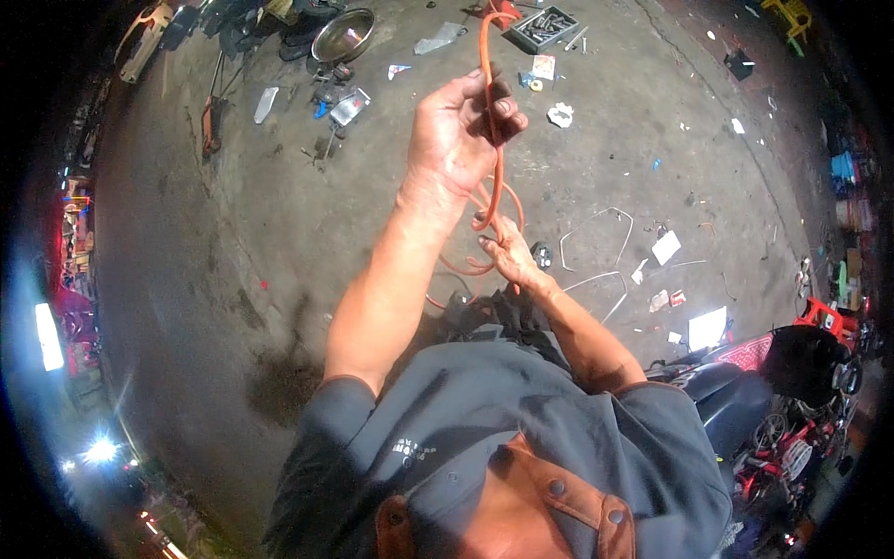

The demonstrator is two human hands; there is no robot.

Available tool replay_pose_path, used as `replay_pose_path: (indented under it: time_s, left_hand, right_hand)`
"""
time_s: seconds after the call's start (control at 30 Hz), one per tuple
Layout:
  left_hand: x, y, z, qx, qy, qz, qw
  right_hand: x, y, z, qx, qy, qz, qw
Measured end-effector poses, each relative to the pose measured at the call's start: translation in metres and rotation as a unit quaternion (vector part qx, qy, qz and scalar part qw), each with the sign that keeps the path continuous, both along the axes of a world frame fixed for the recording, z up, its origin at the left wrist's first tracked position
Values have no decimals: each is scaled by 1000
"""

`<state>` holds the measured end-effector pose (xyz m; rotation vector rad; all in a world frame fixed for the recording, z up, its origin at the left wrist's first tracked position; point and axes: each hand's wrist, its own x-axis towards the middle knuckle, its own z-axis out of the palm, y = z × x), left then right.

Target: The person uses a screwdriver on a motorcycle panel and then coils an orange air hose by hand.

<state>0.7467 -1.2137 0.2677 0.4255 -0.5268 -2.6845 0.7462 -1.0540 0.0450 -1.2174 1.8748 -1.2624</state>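
A person in a dark grey shirt (503, 401) with brown trim handles a length of orange hose (497, 149) above a littered concrete floor (643, 130). The left hand (458, 129) is raised in front, palm turned up, its fingers curled around the hose, which arches above the hand and drops past the wrist. The right hand (512, 252), lower and closer to the body, grips the hose with thumb and fingers where it gathers into loose loops; several turns hang around and to the left of that hand. Beyond the hands, at the top of the view, a dark rectangular tray (560, 44) holds a jumble of metal pieces, many of them slender, too small to identify one by one. More slim metal pieces lie on the floor just beside its right edge. Well to the left of the tray, a round, shiny metal bowl (337, 41) shows a warm reflection on its inside; whether it contains anything cannot be told. Dark objects crowd against the bowl's left side. Bent lengths of thin rod (597, 216) lie right of the right hand, near scattered white scraps (666, 248), with a red stool (823, 320) farther out.
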Motion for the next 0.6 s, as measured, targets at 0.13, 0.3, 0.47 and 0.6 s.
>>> replay_pose_path:
  time_s: [0.13,0.3,0.47,0.6]
  left_hand:
    - [-12,-12,5,16,44,16,999]
    - [-70,-28,40,2,159,-5,987]
    - [-120,-25,107,-63,159,1,985]
    - [-124,10,70,-232,38,-127,964]
  right_hand:
    - [5,-20,27,-38,-59,9,997]
    - [-37,-43,79,29,-240,132,961]
    - [-84,-25,116,-98,-292,-23,951]
    - [-180,4,154,-153,-322,-233,905]
